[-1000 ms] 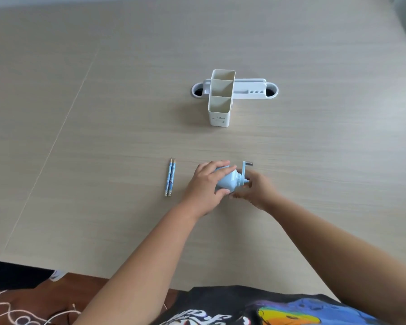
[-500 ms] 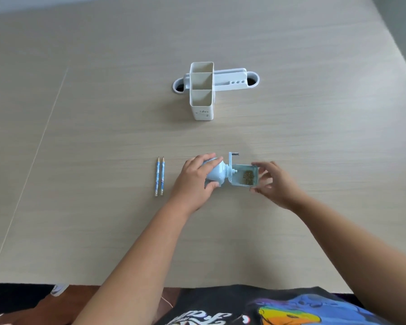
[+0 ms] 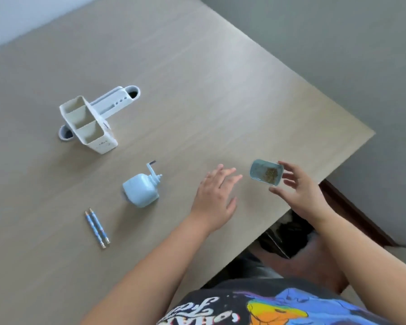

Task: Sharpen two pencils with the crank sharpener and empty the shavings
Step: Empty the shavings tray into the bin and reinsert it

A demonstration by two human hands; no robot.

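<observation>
The light-blue crank sharpener (image 3: pixel 142 188) stands alone on the wooden table (image 3: pixel 197 90), its crank handle pointing away from me. Two blue pencils (image 3: pixel 97 227) lie side by side to its lower left. My right hand (image 3: pixel 298 191) holds the small blue shavings drawer (image 3: pixel 265 171) by its edges, above the table near its right edge; brown shavings lie inside it. My left hand (image 3: pixel 217 195) hovers flat and open over the table between the sharpener and the drawer, holding nothing.
A white desk organiser (image 3: pixel 89 124) with three compartments stands behind the sharpener, against a white cable-port fitting (image 3: pixel 117 103). The table's right edge runs diagonally past my right hand; grey floor (image 3: pixel 338 55) lies beyond it.
The drawer has come fully out of the sharpener and moved right in my right hand. My left hand let go of the sharpener and moved right. My head turned right.
</observation>
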